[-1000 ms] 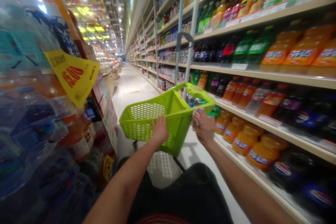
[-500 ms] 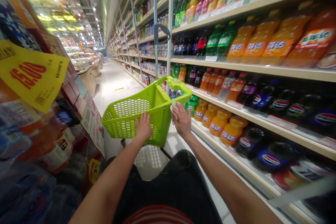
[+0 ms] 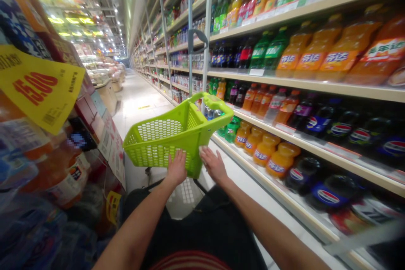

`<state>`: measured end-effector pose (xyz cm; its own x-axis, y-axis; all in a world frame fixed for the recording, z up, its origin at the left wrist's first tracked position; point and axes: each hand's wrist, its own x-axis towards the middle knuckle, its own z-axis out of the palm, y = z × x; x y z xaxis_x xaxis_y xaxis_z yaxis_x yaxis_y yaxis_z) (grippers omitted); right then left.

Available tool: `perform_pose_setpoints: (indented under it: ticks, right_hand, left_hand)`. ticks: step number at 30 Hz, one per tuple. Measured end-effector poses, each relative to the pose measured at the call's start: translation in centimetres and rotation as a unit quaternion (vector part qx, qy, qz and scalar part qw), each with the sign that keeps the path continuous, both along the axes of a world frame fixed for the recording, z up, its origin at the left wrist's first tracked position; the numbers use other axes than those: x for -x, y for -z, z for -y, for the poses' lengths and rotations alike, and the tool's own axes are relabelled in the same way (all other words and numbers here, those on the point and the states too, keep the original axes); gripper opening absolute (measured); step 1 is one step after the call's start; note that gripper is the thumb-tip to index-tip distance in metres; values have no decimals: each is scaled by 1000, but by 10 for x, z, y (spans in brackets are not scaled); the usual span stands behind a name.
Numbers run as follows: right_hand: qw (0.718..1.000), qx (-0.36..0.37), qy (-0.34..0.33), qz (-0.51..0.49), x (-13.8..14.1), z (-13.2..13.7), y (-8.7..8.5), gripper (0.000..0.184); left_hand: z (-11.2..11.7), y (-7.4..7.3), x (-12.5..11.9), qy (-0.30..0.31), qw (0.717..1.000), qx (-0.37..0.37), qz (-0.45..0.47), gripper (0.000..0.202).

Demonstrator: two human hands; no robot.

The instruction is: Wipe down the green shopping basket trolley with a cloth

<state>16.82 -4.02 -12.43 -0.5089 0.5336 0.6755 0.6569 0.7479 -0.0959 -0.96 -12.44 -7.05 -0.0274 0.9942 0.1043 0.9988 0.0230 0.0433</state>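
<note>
A bright green plastic shopping cart (image 3: 152,147) with perforated sides stands in front of me, its handle (image 3: 218,107) raised at the right. My left hand (image 3: 177,168) is open, fingers stretched out against the lower side of the basket or just in front of it; contact is hard to tell. Beside the basket's rear corner is my right hand (image 3: 214,164), its fingers pressing a small white crumpled tissue (image 3: 201,149), mostly hidden, against or close to the green panel. Both my forearms reach forward over my dark-clothed legs.
Along the right runs a tall shelf (image 3: 303,80) of drink bottles, including large orange soda bottles (image 3: 335,48) and cola bottles (image 3: 332,192). Stacked goods with a yellow price sign (image 3: 41,88) crowd the left. Between them a pale floor aisle (image 3: 136,88) stretches away.
My right hand has moved down from just below the cart handle to the basket's rear corner, carrying the tissue. My left hand has dropped slightly lower along the side.
</note>
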Motion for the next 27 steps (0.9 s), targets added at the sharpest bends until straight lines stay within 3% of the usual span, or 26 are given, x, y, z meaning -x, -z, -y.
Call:
perform_pose_setpoints:
  ticks: [4,6,8,12,14,16,21,23,25,27]
  right_hand:
    - [985,-106,43,-127,9,-21,-61,36]
    - [983,-122,46,-131,15,-25,-71,36]
    - [988,-114,35,-96,20,-23,-60,37]
    - [998,-53,-10,33,27,-4,-6,36]
    - [996,-20,-27,88,30,3,10,36]
    - [994,-16,-33,102,33,4,7,37]
    - [996,-87,10,-30,44,-14,-54,44]
    - [993,-99,23,-59,49,-21,-68,43]
    - [995,-91,15,-43,53,-23,-64,43]
    - [998,-67,5,-1,57,-20,-46,42]
  left_hand:
    - [-1,-4,-2,-6,1000,-3,2,75]
    - [0,-8,-4,-3,1000,-5,3,75]
    - [1,-9,-5,1,1000,-8,5,75]
    - [6,-4,0,-2,1000,-10,10,75]
    - [7,1,5,-8,1000,-9,14,74]
    - [8,4,10,-18,1000,-8,19,75]
    - [8,2,19,-49,998,-10,26,75]
    - [9,0,21,-53,998,-16,28,75]
    - [10,-3,21,-53,998,-21,32,75]
    - [12,-5,22,-50,998,-23,38,75]
